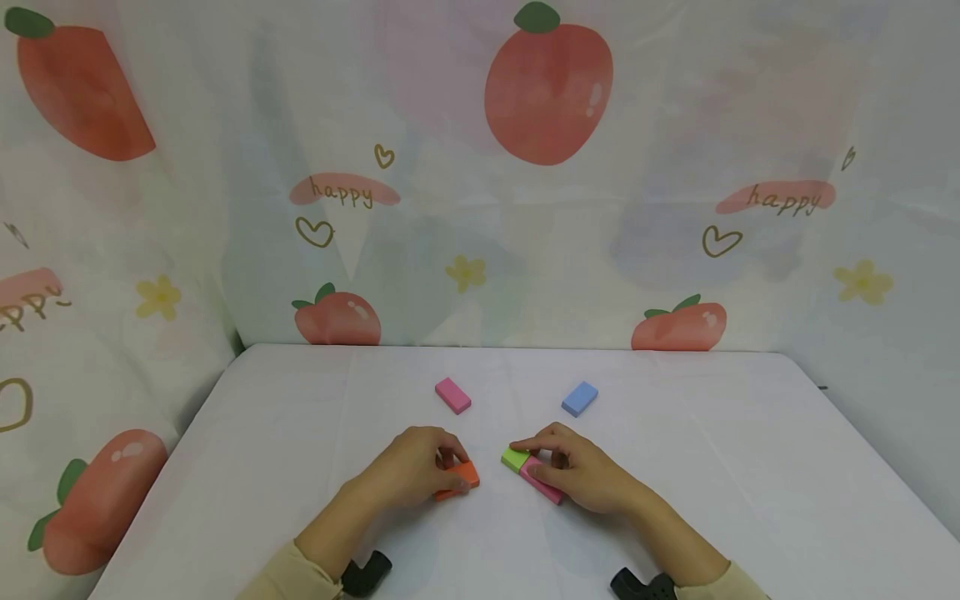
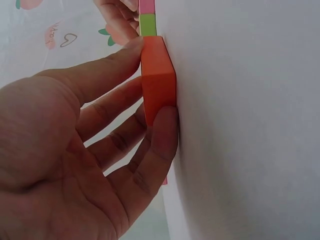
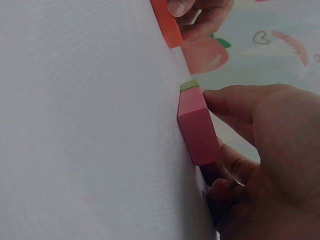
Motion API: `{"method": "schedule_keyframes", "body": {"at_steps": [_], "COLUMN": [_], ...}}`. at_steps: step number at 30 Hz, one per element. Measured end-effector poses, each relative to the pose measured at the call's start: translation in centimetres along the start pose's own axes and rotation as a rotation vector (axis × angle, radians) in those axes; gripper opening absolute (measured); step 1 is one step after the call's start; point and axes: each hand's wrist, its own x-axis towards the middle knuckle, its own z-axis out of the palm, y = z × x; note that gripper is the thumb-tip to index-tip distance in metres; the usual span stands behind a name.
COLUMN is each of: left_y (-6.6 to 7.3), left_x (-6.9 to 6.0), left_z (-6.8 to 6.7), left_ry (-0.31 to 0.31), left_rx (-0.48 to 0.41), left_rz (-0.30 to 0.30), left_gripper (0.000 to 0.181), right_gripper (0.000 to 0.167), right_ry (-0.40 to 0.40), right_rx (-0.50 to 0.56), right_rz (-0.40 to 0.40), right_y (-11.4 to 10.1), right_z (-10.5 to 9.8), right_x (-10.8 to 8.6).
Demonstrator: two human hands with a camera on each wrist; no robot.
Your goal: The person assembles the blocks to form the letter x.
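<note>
Near the middle of the white table, my left hand (image 1: 412, 467) pinches an orange block (image 2: 159, 90) between thumb and fingers. The block lies low at the table surface, partly covered by the fingers in the head view. To its right, my right hand (image 1: 592, 475) grips a pink block (image 3: 200, 137), thumb on the near side. A lime-green block (image 1: 513, 459) touches the pink block's far-left end, and the right index finger reaches over it. A gap separates the orange block from the green one.
Farther back on the table (image 1: 337, 392) lie a second pink block (image 1: 453, 396), left of centre, and a blue block (image 1: 580, 399), to its right. A printed cloth (image 1: 465, 217) hangs behind the table's back edge. Black wrist mounts (image 1: 366, 574) show at the sleeves.
</note>
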Motion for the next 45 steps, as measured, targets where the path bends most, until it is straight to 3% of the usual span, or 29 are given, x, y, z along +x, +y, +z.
{"method": "schedule_keyframes", "body": {"at_steps": [15,26,45], "left_y": [0.2,0.5,0.4], "left_x": [0.2,0.1,0.2], "left_z": [1.0,1.1,1.4], "left_ry": [0.027,0.028,0.052], "left_rx": [-0.007,-0.024,0.002], "left_rz": [0.013,-0.007,0.014], "left_gripper": [0.02,0.021,0.021], "right_gripper": [0.032,0.032,0.033], "right_ry": [0.012,0.014,-0.005], "right_rx": [-0.005,0.007,0.011], "right_rz": [-0.014,-0.03,-0.018], "right_y": [0.0,0.4,0.2], "right_z": [0.0,0.0,0.0], "right_x": [-0.1,0.0,0.1]}}
